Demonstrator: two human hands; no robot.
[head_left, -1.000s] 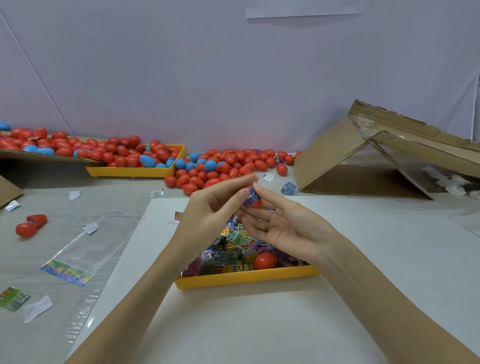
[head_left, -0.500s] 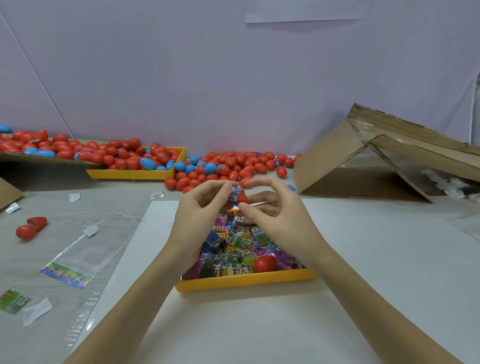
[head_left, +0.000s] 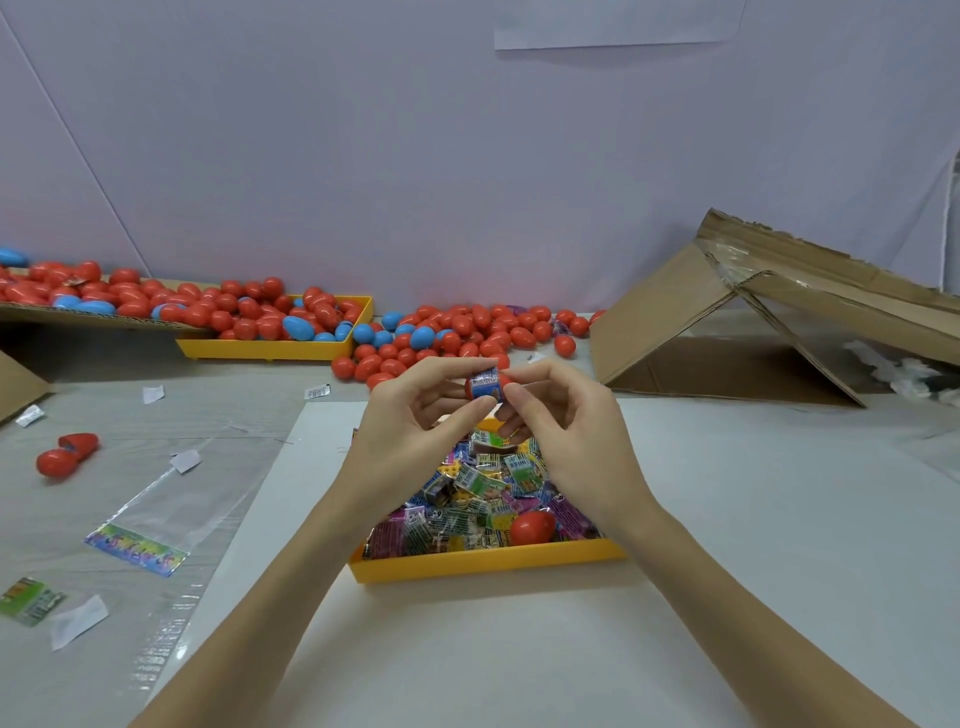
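The left hand and the right hand met fingertip to fingertip above the far edge of the near yellow tray. Each pinched one end of a red egg between thumb and forefinger. A small blue-printed packet showed at the egg's middle, between the two grips. The egg was in the air, clear of the tray's contents.

Below the hands the tray was heaped with printed packets, and a loose red egg lay near its front right corner. The tray sat on a white sheet with bare room in front and to the right.

Past the sheet's left edge lay a clear plastic bag and an opened red shell. A spill of red and blue eggs lay just behind the hands, beside a far yellow tray. A tipped cardboard box closed off the right rear.
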